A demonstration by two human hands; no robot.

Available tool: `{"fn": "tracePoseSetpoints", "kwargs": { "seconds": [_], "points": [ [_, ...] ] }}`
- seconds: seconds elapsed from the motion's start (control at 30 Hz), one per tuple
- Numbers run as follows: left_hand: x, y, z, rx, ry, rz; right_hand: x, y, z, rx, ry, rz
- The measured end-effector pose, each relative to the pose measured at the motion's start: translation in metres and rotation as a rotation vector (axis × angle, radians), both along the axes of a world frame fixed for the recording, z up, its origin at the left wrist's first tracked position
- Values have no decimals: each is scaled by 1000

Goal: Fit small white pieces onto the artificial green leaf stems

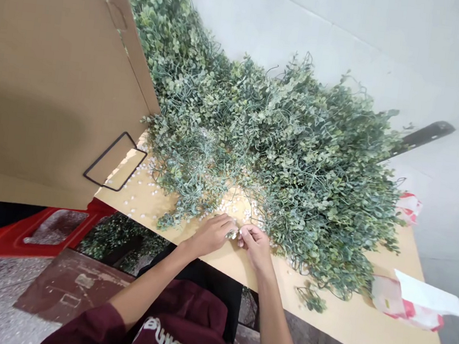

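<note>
My left hand point(211, 234) and my right hand point(255, 245) meet at the near edge of a tan table point(357, 324), fingers pinched together. Between the fingertips sits a small pale piece with a bit of green sprig point(234, 234); which hand carries it I cannot make out. Small white beads point(226, 205) lie scattered on the table just beyond my fingers. A big heap of artificial green foliage point(282, 145) with wiry stems covers the table behind them.
A large cardboard box point(49, 80) with a black handle stands at the left. A red plastic stool point(36, 230) sits below it. Red-and-white plastic bags point(409, 305) lie at the right table edge. A loose sprig point(311, 297) lies near the front.
</note>
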State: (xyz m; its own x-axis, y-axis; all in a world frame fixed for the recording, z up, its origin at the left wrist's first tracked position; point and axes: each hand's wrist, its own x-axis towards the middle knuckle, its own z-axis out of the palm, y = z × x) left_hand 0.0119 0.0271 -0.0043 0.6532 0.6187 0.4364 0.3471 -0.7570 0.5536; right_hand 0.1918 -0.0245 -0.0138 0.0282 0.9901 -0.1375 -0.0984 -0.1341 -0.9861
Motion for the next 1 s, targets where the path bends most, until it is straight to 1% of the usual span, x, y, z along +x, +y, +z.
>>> {"fn": "tracePoseSetpoints", "kwargs": {
  "seconds": [0.13, 0.37, 0.7, 1.0],
  "points": [
    [0, 0, 0, -15, 4, -14, 0, -1, 0, 8, -8, -1],
    [-2, 0, 3, -70, -32, -31, 2, 0, -2, -33, 1, 1],
    [-2, 3, 5, -205, -78, -80, 1, 1, 5, -52, -14, 28],
    [-1, 4, 4, -255, -91, -84, -2, 2, 12, -58, -40, 21]
  ]
}}
